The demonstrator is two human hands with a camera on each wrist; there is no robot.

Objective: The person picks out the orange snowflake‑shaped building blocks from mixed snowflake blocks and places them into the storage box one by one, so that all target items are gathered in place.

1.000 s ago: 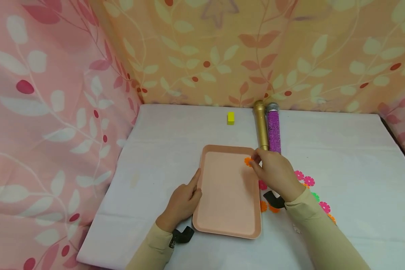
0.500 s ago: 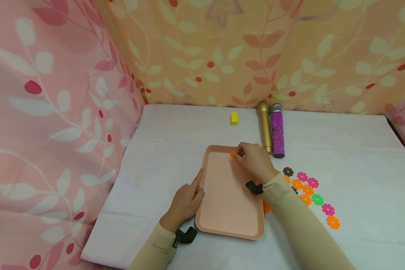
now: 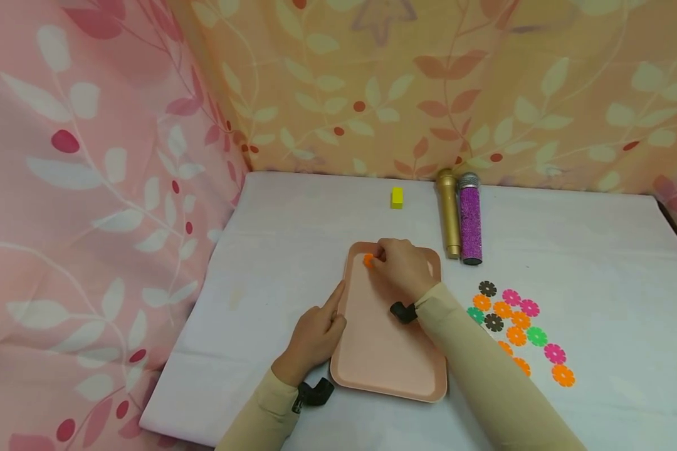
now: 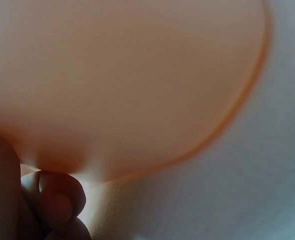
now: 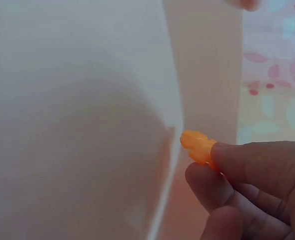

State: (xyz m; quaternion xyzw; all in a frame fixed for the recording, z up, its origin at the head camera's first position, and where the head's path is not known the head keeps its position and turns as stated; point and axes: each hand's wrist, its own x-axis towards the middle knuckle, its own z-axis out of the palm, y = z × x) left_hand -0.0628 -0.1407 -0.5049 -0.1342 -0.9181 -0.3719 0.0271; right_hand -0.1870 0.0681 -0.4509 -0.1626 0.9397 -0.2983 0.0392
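Note:
My right hand [image 3: 403, 266] pinches an orange flower-shaped notched plastic disc [image 5: 197, 146] between thumb and finger, over the upper left part of the pink tray [image 3: 392, 376]. In the right wrist view the disc stands out from the fingertips on edge; whether it touches the tray I cannot tell. My left hand [image 3: 316, 332] lies at the tray's left side, its index finger straight against the rim and its thumb touching the edge lower down. The left wrist view has other fingers [image 4: 62, 200] folded outside the rim.
Several notched discs in orange, pink, green and black lie right of the tray, one a bright green disc [image 3: 536, 336]. Behind them are a gold microphone [image 3: 449, 216] and a purple microphone [image 3: 471, 222]. A yellow block [image 3: 397, 198] stands near the table's back edge.
My right hand has moved left over the tray with the orange disc, from the upper right corner toward the upper left. More loose discs show on the right. The left hand stays at the rim.

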